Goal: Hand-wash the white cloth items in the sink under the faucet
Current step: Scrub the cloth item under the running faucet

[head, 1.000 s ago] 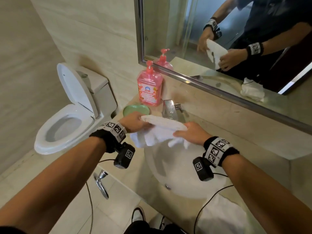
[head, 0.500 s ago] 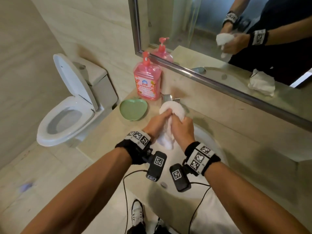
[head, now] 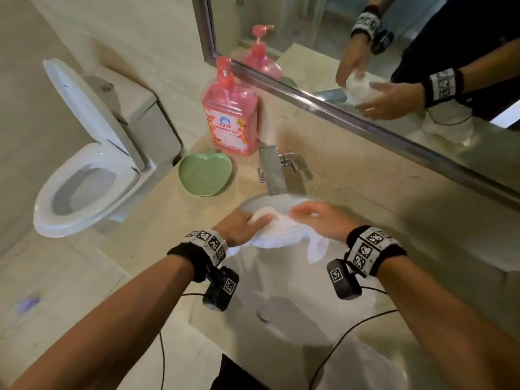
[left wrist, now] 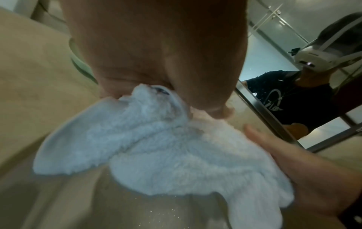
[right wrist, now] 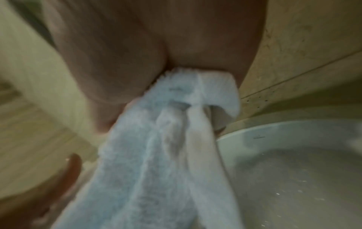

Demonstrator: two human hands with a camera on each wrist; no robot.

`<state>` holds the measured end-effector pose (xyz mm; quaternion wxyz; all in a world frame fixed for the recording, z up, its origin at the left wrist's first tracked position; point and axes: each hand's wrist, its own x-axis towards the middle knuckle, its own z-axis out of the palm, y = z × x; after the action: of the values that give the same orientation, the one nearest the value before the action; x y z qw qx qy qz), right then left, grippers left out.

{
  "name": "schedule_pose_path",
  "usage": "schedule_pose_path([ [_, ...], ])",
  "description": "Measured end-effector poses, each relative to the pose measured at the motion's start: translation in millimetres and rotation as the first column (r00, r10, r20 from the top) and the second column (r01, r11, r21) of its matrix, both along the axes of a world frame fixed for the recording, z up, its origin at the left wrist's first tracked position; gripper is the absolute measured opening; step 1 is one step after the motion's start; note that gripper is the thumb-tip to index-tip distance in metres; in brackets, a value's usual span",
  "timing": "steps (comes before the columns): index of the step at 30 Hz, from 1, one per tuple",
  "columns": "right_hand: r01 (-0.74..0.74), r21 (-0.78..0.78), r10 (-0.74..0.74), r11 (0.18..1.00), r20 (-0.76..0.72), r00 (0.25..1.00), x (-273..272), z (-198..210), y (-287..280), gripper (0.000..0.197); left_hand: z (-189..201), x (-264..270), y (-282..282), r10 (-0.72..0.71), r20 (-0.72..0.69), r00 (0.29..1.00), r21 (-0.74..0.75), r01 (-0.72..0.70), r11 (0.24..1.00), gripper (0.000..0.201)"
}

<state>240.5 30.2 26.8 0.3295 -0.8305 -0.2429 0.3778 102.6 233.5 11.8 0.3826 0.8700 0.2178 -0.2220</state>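
Observation:
Both hands hold a white terry cloth (head: 281, 233) over the white sink basin (head: 298, 299), just in front of the square chrome faucet (head: 271, 170). My left hand (head: 242, 225) grips the cloth's left end, thumb lying on top. My right hand (head: 318, 220) holds the right end with curled fingers, and a corner hangs below it. In the left wrist view the cloth (left wrist: 166, 147) spills out of the left palm (left wrist: 156, 54) onto the right hand (left wrist: 305, 164). The right wrist view is blurred: the cloth (right wrist: 156, 162) hangs from the right hand (right wrist: 147, 46) beside the basin (right wrist: 293, 170). I see no water running.
A pink soap pump bottle (head: 230, 114) and a green heart-shaped dish (head: 205, 174) stand left of the faucet. Another white cloth (head: 363, 367) lies on the counter at the front right. A toilet (head: 84, 170) with raised lid is at the left; a mirror (head: 365, 38) hangs behind.
Half a second ago both hands were pressed together, bunching the cloth upright by the faucet. Now they have drawn apart and lower, and the cloth stretches between them over the basin.

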Motion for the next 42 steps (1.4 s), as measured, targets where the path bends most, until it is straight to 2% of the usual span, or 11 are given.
schedule_pose_path([
  [4,0.167,0.071,-0.171,0.983,0.07,0.983,29,-8,40,0.033,-19,31,2,0.025,0.059,0.998,-0.004,-0.025,1.0,0.039],
  [7,0.222,0.092,-0.233,0.971,0.128,0.964,40,-20,64,0.035,-31,45,4,-0.024,0.035,0.999,0.026,0.023,0.999,0.036],
  [10,0.201,0.101,-0.216,0.974,0.164,0.963,41,-32,69,0.041,-44,50,10,-0.045,0.045,0.998,0.028,0.044,0.999,0.037],
  [15,0.237,0.1,-0.251,0.966,0.175,0.952,46,-38,64,0.047,-55,59,15,-0.081,0.15,0.985,-0.124,0.1,0.987,0.036],
  [20,0.154,-0.005,-0.148,0.988,0.234,0.961,50,-38,53,0.045,-61,81,7,-0.103,0.092,0.99,-0.068,0.11,0.992,0.039],
  [25,0.033,-0.118,-0.016,0.992,0.138,0.99,43,-50,28,0.03,-55,81,13,-0.051,0.13,0.99,-0.155,0.072,0.985,0.059],
  [30,-0.019,-0.116,0.022,0.993,0.018,1.0,24,-64,43,0.038,-42,60,35,0.025,0.125,0.992,-0.188,-0.001,0.982,0.028],
  [32,0.04,0.005,-0.039,0.999,-0.111,0.993,21,-69,59,0.024,-36,50,44,0.07,0.134,0.989,-0.202,-0.042,0.979,0.027],
  [35,0.182,0.119,-0.164,0.976,-0.144,0.976,17,-74,82,0.017,-31,41,54,0.048,0.156,0.987,-0.106,-0.031,0.994,0.023],
  [37,0.256,0.135,-0.228,0.957,-0.194,0.954,17,-79,93,0.013,-33,35,59,0.014,0.163,0.987,-0.031,-0.009,0.999,0.037],
  [42,0.185,0.081,-0.181,0.979,-0.05,0.982,23,-86,95,0.008,-44,38,56,-0.041,0.093,0.995,-0.008,0.042,0.999,0.032],
])
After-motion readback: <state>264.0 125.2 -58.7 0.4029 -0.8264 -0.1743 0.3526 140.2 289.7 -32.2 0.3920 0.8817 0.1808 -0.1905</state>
